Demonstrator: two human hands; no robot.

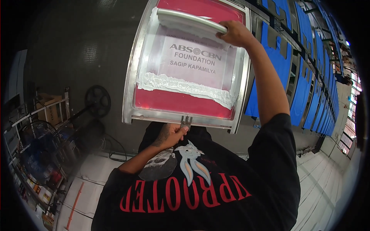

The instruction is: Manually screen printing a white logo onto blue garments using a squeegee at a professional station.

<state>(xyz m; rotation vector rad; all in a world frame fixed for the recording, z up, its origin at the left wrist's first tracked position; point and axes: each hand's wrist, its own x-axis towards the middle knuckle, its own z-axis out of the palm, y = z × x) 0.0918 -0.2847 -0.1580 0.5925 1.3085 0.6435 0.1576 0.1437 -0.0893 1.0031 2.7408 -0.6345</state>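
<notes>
Gripping squeegee (pixel 192 20) in right hand (pixel 237 34), across far end of frame (pixel 212 124). Pinching metal clamp (pixel 186 123) in left hand (pixel 174 134) at frame's near edge. Open run mid-frame, squeegee to white ink ridge (pixel 185 86).

The screen frame (pixel 128 96) is silvery grey; its mesh (pixel 165 101) is crimson, with a pale lilac middle bearing grey lettering (pixel 194 57); the streaky paste (pixel 185 85) is white; the squeegee (pixel 192 18) is silver; the small metal clamp (pixel 186 122) is dull grey; the shirt (pixel 266 181) is black, printed with red letters (pixel 173 194) and a blue-grey rabbit (pixel 189 152) with orange inner ears; the sheets (pixel 275 57) at the right are bright blue; the wheel (pixel 97 102) is black; the box (pixel 49 106) is brown; the floor (pixel 90 169) is off-white, with an orange strip (pixel 75 206).
</notes>
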